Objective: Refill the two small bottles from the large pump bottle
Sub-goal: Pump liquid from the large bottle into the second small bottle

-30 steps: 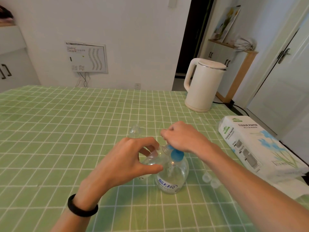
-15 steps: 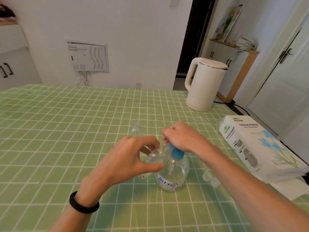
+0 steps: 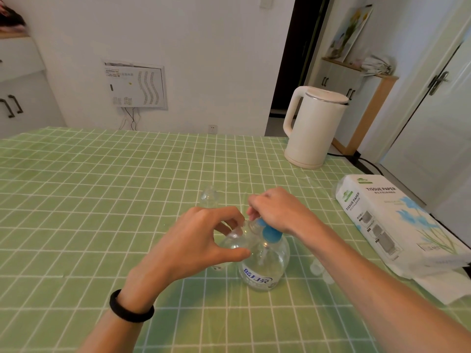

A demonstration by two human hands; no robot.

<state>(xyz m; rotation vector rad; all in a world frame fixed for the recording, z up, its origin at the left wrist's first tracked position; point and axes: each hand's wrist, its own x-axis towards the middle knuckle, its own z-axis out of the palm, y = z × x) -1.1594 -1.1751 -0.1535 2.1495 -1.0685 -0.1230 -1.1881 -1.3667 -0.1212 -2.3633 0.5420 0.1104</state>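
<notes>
Filling seems underway: left hand [image 3: 196, 245] grips the first small bottle [image 3: 233, 242] at the spout, right hand [image 3: 277, 210] curls over the pump bottle [image 3: 265, 266] near centre; second small bottle [image 3: 209, 197], farther off, apparently awaits.

My pump bottle [image 3: 265, 266] is clear, glossy plastic, topped by a smooth blue plastic pump [image 3: 271, 233]. The small bottle [image 3: 234, 242] touching its left shoulder is the same shiny clear plastic, and so is the second bottle [image 3: 209, 198] behind it. The cloth [image 3: 102, 200] under it looks smooth with a faint sheen. Far behind and to its right, the kettle [image 3: 313, 131] is matt cream plastic with a bright metal rim. On its right, the tissue pack [image 3: 382, 215] wears glossy film. The band [image 3: 131, 309] on my wrist, in front of it, is matt black.
</notes>
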